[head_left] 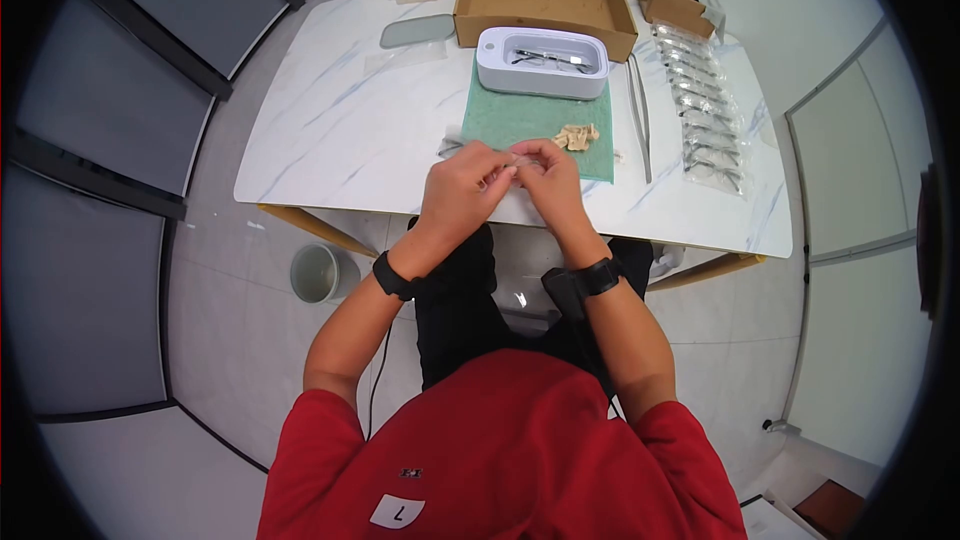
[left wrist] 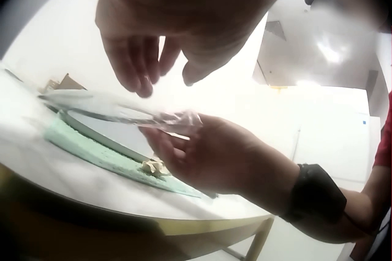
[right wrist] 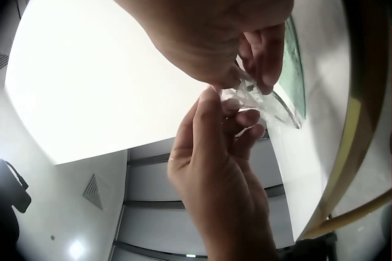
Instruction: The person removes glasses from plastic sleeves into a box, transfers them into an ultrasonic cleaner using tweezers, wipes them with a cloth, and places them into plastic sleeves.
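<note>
A clear plastic bag (left wrist: 165, 117) with a pair of glasses (left wrist: 107, 116) inside is held between the hands, just over the table's front edge. My right hand (head_left: 552, 185) grips one end of the bag, thumb and fingers closed on the crinkled plastic in the right wrist view. My left hand (head_left: 462, 190) meets it from the other side. Its thumb and forefinger come together at the bag's edge, right by the right thumb, while its other fingers (right wrist: 250, 117) curl loosely beneath. The head view mostly hides the bag behind the hands.
A white ultrasonic cleaner (head_left: 540, 80) holding glasses stands on a green towel (head_left: 500, 120), with a crumpled beige cloth (head_left: 577, 137) nearby. Bagged glasses (head_left: 710, 110) line the right side, beside long tweezers (head_left: 640, 120). Cardboard boxes (head_left: 545, 0) stand behind; a bin (head_left: 316, 274) is below left.
</note>
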### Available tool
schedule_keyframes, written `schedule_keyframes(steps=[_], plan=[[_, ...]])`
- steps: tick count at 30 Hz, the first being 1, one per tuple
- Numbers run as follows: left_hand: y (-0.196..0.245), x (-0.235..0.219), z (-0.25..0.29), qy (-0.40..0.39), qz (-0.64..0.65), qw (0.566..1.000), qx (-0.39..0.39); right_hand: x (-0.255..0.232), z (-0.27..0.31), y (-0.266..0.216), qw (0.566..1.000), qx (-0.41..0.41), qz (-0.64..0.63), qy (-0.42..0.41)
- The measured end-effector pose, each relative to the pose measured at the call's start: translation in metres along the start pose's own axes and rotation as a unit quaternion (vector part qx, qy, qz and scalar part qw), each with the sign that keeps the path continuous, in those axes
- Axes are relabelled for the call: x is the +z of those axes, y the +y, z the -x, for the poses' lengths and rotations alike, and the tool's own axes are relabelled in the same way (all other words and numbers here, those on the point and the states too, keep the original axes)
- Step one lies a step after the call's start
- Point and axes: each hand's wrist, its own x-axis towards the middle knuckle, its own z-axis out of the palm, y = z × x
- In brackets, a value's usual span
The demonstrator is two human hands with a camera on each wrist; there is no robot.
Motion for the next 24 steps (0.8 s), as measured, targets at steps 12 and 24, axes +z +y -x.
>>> schedule_keyframes(steps=[12,24], plan=[[-0.041,-0.028,0.008,0.009,0.486,0.797,-0.358,-0.043,0.012,-0.035,0.982,0.082,-0.153,-0.076],[-0.008,0.020,0.018,0.019,0.392,0.869,-0.301,-0.066,0.044,-0.036,0.996,0.037,-0.076,-0.009]])
